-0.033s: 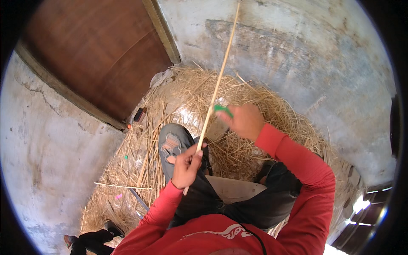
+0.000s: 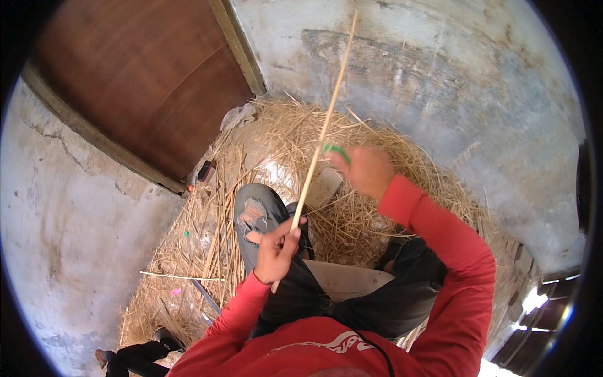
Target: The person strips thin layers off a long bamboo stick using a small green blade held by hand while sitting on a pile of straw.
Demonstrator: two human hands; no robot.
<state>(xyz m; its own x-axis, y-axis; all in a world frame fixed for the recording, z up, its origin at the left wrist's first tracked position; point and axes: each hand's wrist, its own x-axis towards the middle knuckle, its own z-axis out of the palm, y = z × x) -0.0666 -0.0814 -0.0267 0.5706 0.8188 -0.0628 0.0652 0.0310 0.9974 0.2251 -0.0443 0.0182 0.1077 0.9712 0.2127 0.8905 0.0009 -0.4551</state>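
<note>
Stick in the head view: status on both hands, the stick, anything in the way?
Left hand gripping stick near its lower end. Right hand beside it, blurred; green piece showing, grip unclear. Stick pointing ahead, leaning right. Straw below, not across it.

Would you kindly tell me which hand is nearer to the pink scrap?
Left. The left hand grips the pale stick, right of the pink scrap; the right hand is farther right and higher in view.

Site: rough indoor space, workshop-like. Evidence: stained, weathered wall (image 2: 452,94); cracked left-hand wall (image 2: 69,220); brown panel (image 2: 144,81) in worn wooden frame (image 2: 240,47); straw-coloured strips (image 2: 352,235) strewn thickly over floor (image 2: 273,169), thin sticks (image 2: 220,245) among them.
</note>
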